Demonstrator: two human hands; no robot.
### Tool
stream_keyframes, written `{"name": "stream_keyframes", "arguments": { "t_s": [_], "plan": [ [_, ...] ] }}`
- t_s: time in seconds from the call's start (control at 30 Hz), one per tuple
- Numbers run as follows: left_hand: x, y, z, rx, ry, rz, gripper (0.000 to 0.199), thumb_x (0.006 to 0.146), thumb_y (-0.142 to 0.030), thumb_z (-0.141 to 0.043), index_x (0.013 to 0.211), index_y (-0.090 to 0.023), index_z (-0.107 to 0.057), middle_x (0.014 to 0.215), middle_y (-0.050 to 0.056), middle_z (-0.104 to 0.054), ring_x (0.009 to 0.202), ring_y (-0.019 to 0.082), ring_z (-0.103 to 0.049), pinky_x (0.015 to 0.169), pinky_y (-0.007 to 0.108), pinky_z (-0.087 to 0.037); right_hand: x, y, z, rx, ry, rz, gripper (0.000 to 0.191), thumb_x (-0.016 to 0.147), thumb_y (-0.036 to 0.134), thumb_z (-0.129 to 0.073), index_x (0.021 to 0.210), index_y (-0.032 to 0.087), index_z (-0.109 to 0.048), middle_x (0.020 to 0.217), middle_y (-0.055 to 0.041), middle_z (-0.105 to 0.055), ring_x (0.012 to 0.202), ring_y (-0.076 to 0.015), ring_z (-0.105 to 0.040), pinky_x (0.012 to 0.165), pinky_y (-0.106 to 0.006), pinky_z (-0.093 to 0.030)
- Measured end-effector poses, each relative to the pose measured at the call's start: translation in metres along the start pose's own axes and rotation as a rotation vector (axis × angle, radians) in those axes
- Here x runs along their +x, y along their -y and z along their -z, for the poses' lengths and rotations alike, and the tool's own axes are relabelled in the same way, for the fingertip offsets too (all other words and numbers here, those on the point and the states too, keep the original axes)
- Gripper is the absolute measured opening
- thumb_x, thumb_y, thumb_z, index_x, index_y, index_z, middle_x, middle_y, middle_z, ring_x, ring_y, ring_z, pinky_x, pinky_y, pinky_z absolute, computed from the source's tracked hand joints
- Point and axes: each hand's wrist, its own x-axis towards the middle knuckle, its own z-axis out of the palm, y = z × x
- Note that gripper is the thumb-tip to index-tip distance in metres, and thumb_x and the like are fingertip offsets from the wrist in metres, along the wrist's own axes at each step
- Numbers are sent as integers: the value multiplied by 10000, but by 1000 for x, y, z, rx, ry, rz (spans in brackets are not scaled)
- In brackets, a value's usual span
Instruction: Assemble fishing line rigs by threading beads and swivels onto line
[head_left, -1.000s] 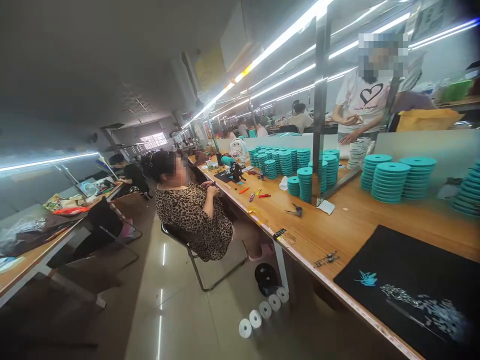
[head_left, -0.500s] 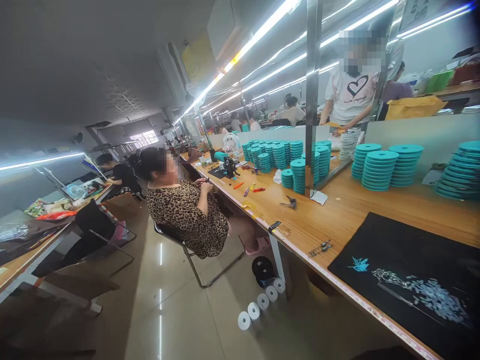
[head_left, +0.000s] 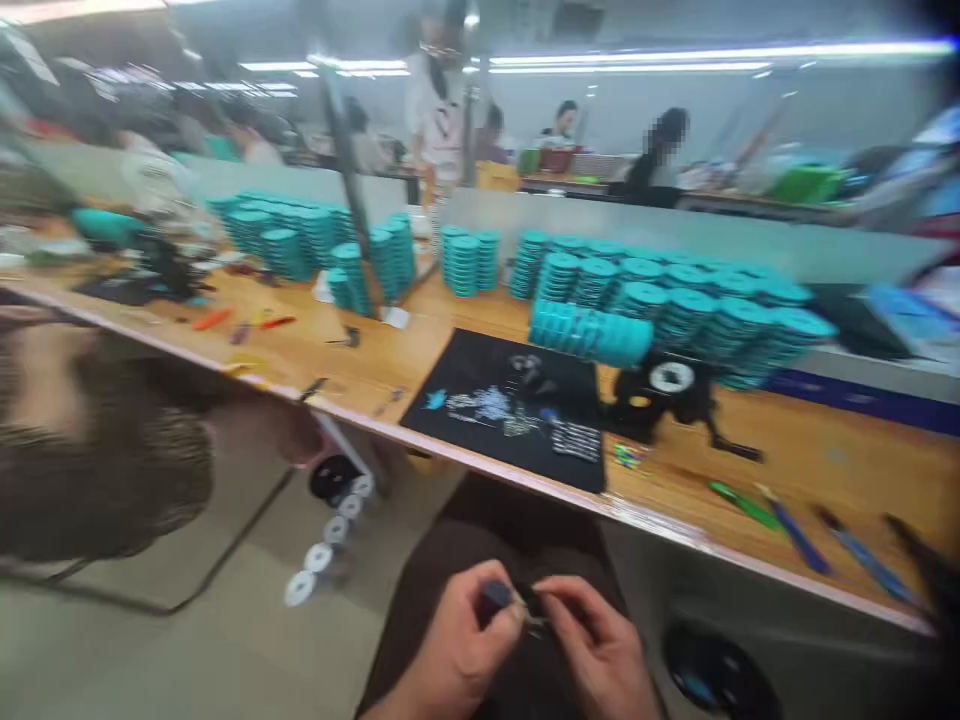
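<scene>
The left hand (head_left: 457,640) pinches a small dark piece (head_left: 495,595), closed tight; the right hand (head_left: 592,645) stays narrow beside it, its fingers at a tiny metal bit (head_left: 534,620), though blur hides any grip; both sit over a dark lap (head_left: 487,540), below the table edge (head_left: 675,525), with open room to either side; beyond the edge lies a black mat (head_left: 502,400); teal spools (head_left: 592,335) crowd the wooden table (head_left: 825,470); a leopard-print sleeve (head_left: 112,470) sits left; white spools (head_left: 319,557) line the floor.
</scene>
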Motion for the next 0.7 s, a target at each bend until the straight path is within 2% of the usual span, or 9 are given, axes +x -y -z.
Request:
{"name": "stream_keyframes", "arguments": {
  "t_s": [0.13, 0.27, 0.4, 0.57, 0.7],
  "plan": [
    [4, 2, -4, 97, 107, -29, 283, 820, -423, -536, 669, -200, -448, 628, -48, -375, 611, 138, -340, 573, 264, -299, -2, 0, 6, -59, -29, 80, 227, 951, 366, -498, 870, 258, -682, 787, -8, -692, 716, -200, -605, 736, -309, -444],
    [3, 5, -9, 178, 123, -41, 294, 827, -428, -535, 654, -203, -456, 616, -49, -383, 593, 138, -340, 557, 256, -297, -9, 4, 12, -27, -41, 60, 206, 961, 346, -498, 880, 260, -667, 783, 9, -675, 709, -185, -581, 769, -298, -400],
    [3, 6, -18, 178, 81, -61, 280, 821, -397, -547, 635, -200, -474, 604, -49, -396, 580, 134, -341, 552, 252, -289, -14, 0, 18, 48, -43, 6, 219, 961, 376, -500, 881, 250, -660, 784, 16, -666, 690, -172, -592, 825, -305, -389],
    [4, 5, -26, 126, 89, -65, 295, 803, -415, -563, 619, -197, -489, 590, -49, -397, 578, 135, -339, 550, 251, -289, -15, 4, 25, 92, -35, -17, 271, 949, 422, -500, 863, 228, -670, 768, -6, -651, 697, -176, -581, 721, -275, -425],
    [7, 10, -27, 99, 108, -42, 306, 797, -431, -571, 620, -200, -479, 584, -54, -376, 567, 129, -306, 530, 248, -276, -15, 10, 26, 159, -36, -9, 292, 932, 442, -522, 827, 217, -676, 728, -10, -635, 620, -154, -547, 641, -250, -440]
  ]
}}
